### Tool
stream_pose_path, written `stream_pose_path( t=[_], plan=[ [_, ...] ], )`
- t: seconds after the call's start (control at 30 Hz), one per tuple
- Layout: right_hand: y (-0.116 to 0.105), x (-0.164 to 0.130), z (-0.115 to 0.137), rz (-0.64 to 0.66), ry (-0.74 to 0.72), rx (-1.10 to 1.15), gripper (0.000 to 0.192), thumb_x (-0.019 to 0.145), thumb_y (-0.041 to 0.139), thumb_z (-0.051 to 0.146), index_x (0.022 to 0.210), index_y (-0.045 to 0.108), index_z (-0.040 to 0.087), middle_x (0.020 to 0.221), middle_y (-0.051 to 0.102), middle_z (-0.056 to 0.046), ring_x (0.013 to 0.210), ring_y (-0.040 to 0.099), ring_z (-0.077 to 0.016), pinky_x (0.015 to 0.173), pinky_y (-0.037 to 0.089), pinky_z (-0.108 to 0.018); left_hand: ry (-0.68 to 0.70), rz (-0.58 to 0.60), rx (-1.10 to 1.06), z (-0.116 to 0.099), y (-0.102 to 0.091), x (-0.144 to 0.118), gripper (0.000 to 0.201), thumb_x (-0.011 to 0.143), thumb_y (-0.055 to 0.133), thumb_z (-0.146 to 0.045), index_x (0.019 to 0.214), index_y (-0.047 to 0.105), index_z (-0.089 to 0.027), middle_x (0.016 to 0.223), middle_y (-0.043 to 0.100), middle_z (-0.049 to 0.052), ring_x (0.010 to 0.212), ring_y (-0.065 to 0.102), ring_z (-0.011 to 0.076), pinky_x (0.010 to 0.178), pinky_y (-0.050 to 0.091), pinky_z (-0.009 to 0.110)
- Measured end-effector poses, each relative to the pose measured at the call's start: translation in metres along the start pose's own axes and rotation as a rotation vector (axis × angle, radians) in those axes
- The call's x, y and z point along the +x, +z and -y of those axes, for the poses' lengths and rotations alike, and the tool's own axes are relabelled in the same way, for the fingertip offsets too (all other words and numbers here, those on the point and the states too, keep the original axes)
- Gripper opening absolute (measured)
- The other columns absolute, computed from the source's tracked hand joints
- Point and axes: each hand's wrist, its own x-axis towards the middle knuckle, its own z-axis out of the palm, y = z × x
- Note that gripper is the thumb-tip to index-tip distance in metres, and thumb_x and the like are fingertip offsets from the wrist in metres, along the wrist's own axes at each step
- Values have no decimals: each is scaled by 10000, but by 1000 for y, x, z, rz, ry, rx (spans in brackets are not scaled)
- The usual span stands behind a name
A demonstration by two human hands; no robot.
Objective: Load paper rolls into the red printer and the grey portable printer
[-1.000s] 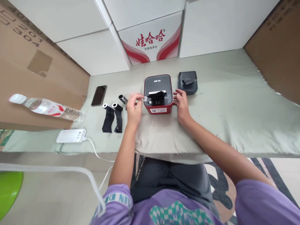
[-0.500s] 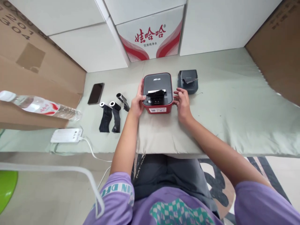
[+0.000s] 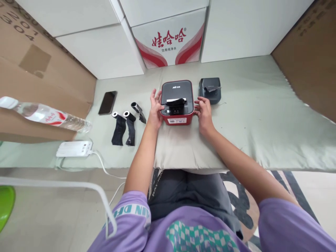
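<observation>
A red and black receipt printer point(image 3: 177, 91) stands upright on the cloth-covered table, a black strip point(image 3: 175, 102) lying across its slot. At its left side is my left hand point(image 3: 155, 111), open, its thumb by the front corner and its other fingers spread off the casing. My right hand point(image 3: 204, 113) is at the opposite side, fingers apart and slightly bent, tips at or very near the red wall. Behind that hand sits a smaller dark printer point(image 3: 210, 91) with a torn dark strip on top. Left of my left hand lie three black rolls point(image 3: 119, 129) point(image 3: 130, 127) point(image 3: 139, 112), partly unwound.
A phone point(image 3: 107, 102) lies at the left, near a water bottle point(image 3: 47, 114) and a white power bank point(image 3: 74, 148) with a cable over the table's edge. Cardboard boxes point(image 3: 39, 66) point(image 3: 304, 63) flank the table; white boxes point(image 3: 168, 42) line the back.
My left hand's fingers have lifted and spread away from the printer's side. My right hand has stayed nearly in place. The view has shifted slightly.
</observation>
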Motion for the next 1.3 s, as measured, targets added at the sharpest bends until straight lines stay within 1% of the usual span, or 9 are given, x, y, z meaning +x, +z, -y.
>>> stream_pose_path(
  t=[0.2,0.4,0.57,0.67,0.83,0.93,1.07,1.2,1.3],
  plan=[
    [-2,6,-4,-17,5,12,429,933,476,659,1214,528,339,1221,602,-54,1024,653,-194,809,612,-349,37,-127,-54,7,6,0,699,803,699,-275,1447,435,-334,1533,496,85,1435,529,246,1146,506,410],
    [-3,9,-3,-9,20,32,447,926,489,682,1200,549,334,1144,627,-45,1001,664,-197,790,607,-347,-8,-77,-70,3,7,-1,710,783,730,-358,1430,440,-328,1542,469,91,1453,507,283,1137,520,430],
    [3,-1,12,10,23,59,410,917,529,651,1120,582,298,1078,658,-46,968,672,-203,763,585,-343,-8,-71,-125,4,8,-2,659,778,724,-360,1382,463,-312,1493,513,87,1418,536,288,1118,524,435],
    [4,-10,28,7,-81,-29,371,936,527,603,1097,593,275,1085,669,-52,989,665,-199,802,571,-341,15,-57,-236,7,8,-3,596,755,732,-358,1304,506,-316,1430,555,59,1395,548,289,1120,509,428],
    [2,-15,65,29,-411,-341,252,965,531,458,987,660,243,1041,705,-74,1023,658,-221,903,549,-379,70,-21,-330,14,9,-1,581,695,757,-388,1233,553,-312,1368,576,56,1403,514,309,1162,451,441],
    [7,-1,93,159,-448,-573,237,970,516,349,937,714,222,963,751,-79,960,675,-235,890,542,-388,89,-29,-330,17,10,1,596,663,747,-384,1228,574,-302,1375,578,63,1436,475,317,1202,406,447],
    [25,30,126,470,-410,-914,285,942,514,194,1027,785,185,1031,795,-105,961,713,-255,920,527,-393,94,-36,-327,17,12,1,615,627,725,-353,1224,594,-285,1379,592,73,1437,472,330,1225,381,465],
    [53,54,143,742,-345,-1229,359,912,510,82,1102,802,168,1154,792,-143,1075,718,-283,930,521,-374,97,-52,-395,15,14,1,566,661,676,-375,1213,606,-267,1365,611,88,1424,497,323,1240,367,468],
    [72,59,149,860,-240,-1446,388,890,522,40,1153,788,143,1185,779,-172,1060,725,-300,850,527,-360,90,-67,-463,12,16,1,502,699,637,-396,1180,617,-254,1329,633,93,1410,520,309,1248,360,463]
  ],
)
